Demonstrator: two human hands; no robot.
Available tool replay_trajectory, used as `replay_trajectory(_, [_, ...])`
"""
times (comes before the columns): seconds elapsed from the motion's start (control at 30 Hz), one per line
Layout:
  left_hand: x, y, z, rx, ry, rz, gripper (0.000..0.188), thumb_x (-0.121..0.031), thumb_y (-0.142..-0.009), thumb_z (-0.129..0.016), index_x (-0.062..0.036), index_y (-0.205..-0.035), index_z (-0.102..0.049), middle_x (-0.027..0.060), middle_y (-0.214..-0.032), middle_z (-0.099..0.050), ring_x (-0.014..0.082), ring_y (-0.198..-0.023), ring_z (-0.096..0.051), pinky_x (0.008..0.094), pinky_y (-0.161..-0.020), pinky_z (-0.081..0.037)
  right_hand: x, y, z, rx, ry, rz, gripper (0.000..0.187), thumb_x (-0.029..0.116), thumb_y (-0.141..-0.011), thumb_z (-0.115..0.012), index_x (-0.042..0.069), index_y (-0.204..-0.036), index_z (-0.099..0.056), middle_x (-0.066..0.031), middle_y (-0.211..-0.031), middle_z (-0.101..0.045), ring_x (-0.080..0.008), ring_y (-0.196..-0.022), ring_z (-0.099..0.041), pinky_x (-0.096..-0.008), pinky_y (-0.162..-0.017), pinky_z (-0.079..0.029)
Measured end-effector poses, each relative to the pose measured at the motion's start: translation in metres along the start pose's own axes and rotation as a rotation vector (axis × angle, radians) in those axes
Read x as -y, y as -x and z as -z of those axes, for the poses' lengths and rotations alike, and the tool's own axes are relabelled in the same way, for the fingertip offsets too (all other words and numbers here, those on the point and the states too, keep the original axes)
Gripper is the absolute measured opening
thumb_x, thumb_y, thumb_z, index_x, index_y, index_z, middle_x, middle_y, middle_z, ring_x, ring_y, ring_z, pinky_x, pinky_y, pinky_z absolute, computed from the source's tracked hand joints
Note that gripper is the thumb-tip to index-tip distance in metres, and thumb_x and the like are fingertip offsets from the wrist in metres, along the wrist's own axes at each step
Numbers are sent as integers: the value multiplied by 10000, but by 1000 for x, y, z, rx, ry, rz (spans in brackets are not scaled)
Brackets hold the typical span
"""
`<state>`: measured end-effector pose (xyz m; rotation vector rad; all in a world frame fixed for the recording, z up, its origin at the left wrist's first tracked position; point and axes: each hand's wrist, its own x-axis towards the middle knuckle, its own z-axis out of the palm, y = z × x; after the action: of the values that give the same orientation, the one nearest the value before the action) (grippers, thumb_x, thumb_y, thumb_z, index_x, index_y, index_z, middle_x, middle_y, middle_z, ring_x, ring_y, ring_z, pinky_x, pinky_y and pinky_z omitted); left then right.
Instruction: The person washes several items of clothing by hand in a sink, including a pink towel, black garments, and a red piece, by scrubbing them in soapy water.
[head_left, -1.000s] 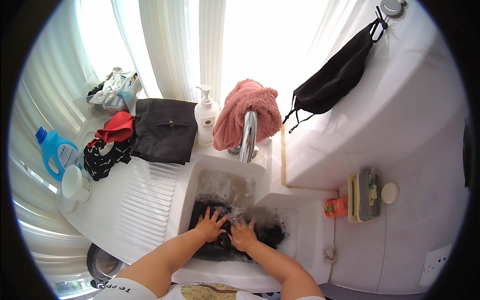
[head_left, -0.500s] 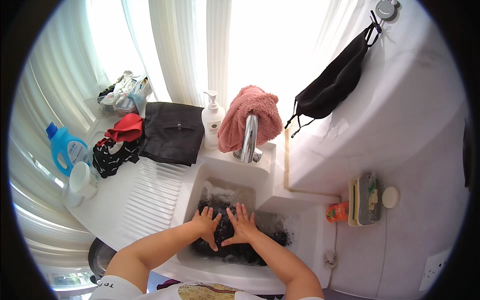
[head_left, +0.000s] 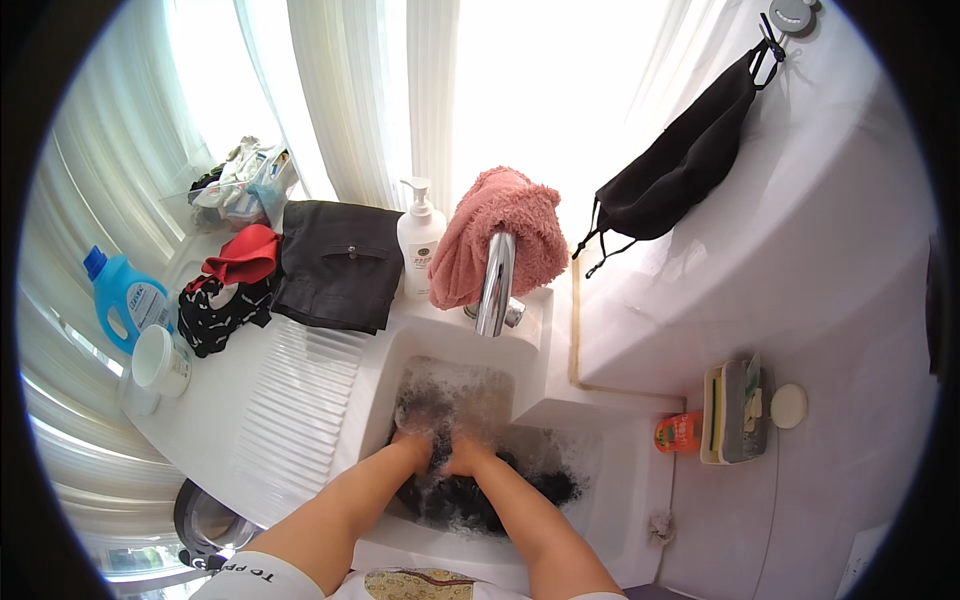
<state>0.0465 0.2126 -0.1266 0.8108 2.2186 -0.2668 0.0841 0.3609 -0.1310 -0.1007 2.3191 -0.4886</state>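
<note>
A black cloth [head_left: 455, 502] lies soaking in cloudy, sudsy water inside the white sink [head_left: 625, 500]. My left hand [head_left: 413, 445] is pushed down into the water at the cloth's far left part. Close beside it, my right hand [head_left: 467, 455] is also sunk in the water against the cloth. Murky water and foam hide the fingers of both hands, so any grip on the cloth cannot be made out. The chrome faucet [head_left: 495, 285], with a pink fluffy towel [head_left: 505, 225] draped over it, stands just beyond.
Left of the basin is a ribbed washboard surface [head_left: 300, 395]. Behind it lie folded dark fabric [head_left: 335, 265], a red cloth [head_left: 243, 256] and a white pump bottle [head_left: 420, 235]. A blue detergent bottle [head_left: 128, 300] stands far left. A black face mask [head_left: 680, 155] hangs at the right wall.
Both hands have gone from lying spread on top of the cloth to being plunged under the water, slightly closer together. The water around them is stirred up.
</note>
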Motion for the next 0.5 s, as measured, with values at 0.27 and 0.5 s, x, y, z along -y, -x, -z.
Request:
replay_trajectory(0.27, [-31, 95, 18, -14, -22, 35, 1395, -648, -481, -828, -134, -1528, -61, 184, -1571, -69, 498, -1410, -51, 676, -1059, -169, 23, 112, -26, -99, 287, 163, 1101, 740, -738, -570, 199, -1536, -37, -181, -1580, 33, -394, -1449, 29, -724, -1049, -77])
replay_trajectory(0.5, [-48, 63, -31, -84, -26, 166, 1094, -406, -712, -756, -205, -1534, -62, 149, -1582, -15, 482, -1420, 5, 680, -1083, -80, 11, 84, -57, -135, 344, 139, 1118, 441, -733, -758, 248, -1532, 0, -157, -1585, 15, -381, -1454, -12, -705, -1071, -91])
